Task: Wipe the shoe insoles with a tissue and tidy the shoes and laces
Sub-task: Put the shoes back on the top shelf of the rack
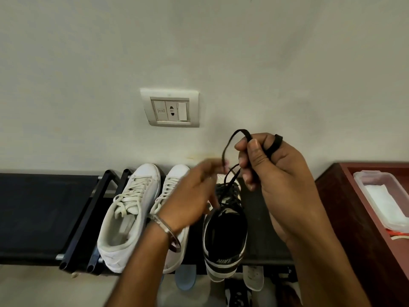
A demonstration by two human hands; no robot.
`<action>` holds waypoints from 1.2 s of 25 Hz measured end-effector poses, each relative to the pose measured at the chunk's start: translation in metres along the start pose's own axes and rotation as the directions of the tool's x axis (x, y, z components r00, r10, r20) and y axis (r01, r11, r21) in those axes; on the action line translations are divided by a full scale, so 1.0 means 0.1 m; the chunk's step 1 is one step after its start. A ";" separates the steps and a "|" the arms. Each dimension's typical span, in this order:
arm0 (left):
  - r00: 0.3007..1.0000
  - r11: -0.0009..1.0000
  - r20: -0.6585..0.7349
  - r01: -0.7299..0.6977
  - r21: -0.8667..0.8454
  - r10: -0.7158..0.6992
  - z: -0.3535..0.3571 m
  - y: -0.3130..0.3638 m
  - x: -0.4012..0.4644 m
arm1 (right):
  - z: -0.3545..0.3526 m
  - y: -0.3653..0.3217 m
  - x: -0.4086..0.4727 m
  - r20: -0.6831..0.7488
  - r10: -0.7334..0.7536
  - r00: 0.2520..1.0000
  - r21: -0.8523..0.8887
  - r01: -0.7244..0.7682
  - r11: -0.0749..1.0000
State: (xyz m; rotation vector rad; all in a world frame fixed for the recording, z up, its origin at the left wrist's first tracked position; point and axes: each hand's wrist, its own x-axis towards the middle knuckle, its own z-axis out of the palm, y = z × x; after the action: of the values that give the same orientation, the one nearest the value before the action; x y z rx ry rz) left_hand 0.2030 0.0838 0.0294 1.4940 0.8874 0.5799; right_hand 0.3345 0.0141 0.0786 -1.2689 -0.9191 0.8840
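Observation:
A black and white sneaker (225, 235) stands on the black shoe rack (39, 218), heel toward me. Its black lace (234, 138) rises from the eyelets in a loop. My right hand (278, 173) is raised above the shoe and grips the lace loop between thumb and fingers. My left hand (192, 191), blurred, pinches the other end of the lace just left of the loop. Two white sneakers stand to the left: one (126, 216) in full view, the other (172, 185) partly hidden behind my left wrist.
A wall socket (171, 108) is on the wall above the rack. At the right, a brown wooden cabinet (354, 218) holds a clear plastic box (385, 200) with white tissue inside. Insoles (186, 276) and other shoes lie on the floor below the rack.

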 end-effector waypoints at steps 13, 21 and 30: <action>0.964 0.935 -0.185 -0.236 -0.264 0.191 0.04 0.29 -0.01 | -0.29 0.59 0.04 0.260 0.395 0.881 -0.546 -0.203 0.813; 0.976 0.818 -0.187 -0.199 -0.539 0.114 0.03 0.34 -0.07 | -0.14 0.66 0.05 0.352 0.308 0.884 -0.264 -0.222 0.939; 0.948 0.993 0.302 0.070 0.099 -0.097 0.20 -0.17 0.06 | -0.10 0.29 0.05 0.033 0.163 0.986 0.094 -0.165 0.982</action>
State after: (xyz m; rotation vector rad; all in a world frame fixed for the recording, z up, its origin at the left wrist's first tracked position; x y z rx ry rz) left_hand 0.2187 0.0763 0.0090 1.5656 0.7352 0.2393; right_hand 0.3446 0.0181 0.0490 -1.2648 -0.7899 1.0635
